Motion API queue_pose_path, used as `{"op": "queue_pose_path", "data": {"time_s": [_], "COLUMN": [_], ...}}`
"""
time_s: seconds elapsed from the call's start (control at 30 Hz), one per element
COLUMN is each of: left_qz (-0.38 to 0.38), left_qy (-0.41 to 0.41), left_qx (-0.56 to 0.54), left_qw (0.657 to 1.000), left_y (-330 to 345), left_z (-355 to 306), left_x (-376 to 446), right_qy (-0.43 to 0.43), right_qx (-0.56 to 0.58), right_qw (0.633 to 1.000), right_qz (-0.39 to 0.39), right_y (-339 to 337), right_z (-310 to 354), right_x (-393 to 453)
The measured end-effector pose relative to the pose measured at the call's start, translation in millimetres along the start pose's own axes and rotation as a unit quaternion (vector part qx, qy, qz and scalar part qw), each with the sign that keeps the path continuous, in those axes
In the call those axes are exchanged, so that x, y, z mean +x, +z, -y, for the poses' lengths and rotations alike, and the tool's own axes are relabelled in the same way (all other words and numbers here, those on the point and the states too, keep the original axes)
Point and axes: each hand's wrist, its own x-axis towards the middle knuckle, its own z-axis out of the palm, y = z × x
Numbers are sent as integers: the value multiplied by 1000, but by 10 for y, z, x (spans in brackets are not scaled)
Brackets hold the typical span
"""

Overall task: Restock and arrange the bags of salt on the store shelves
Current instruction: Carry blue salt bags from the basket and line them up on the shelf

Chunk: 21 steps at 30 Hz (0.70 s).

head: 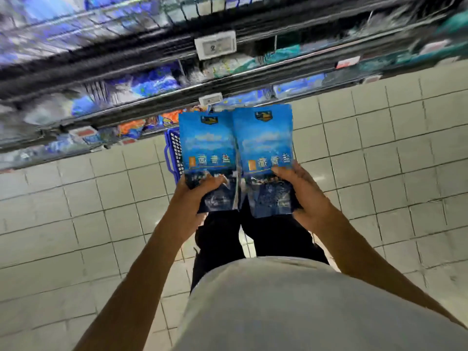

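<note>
White shirt at lower frame, left hand gripped one blue salt bag, right hand gripped another, side by side at centre, blue basket behind, blurred shelves across top.

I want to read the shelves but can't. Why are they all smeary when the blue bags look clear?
Head view: the shelves are streaked by motion blur; the two salt bags, held in the left hand and right hand, stay fairly sharp; wide-angle lens bends the floor tiles.
</note>
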Motion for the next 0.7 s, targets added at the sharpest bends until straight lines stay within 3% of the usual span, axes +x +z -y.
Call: {"op": "queue_pose_path", "data": {"time_s": [0.17, 0.37, 0.53, 0.7], "left_qz": [23, 83, 188, 276], "left_qy": [-39, -55, -44, -48], "left_qx": [-23, -8, 88, 232], "left_qw": [999, 995, 977, 932], "left_y": [281, 510, 672, 939], "left_z": [-223, -503, -697, -647], "left_x": [-428, -546, -492, -465], "right_qy": [-35, -95, -167, -195], "right_qx": [16, 92, 209, 335], "right_qw": [999, 985, 942, 876], "right_qz": [-21, -115, -201, -288], "right_y": [14, 16, 115, 174], "right_z": [249, 219, -88, -655], "right_x": [-720, -1256, -1693, -2125]}}
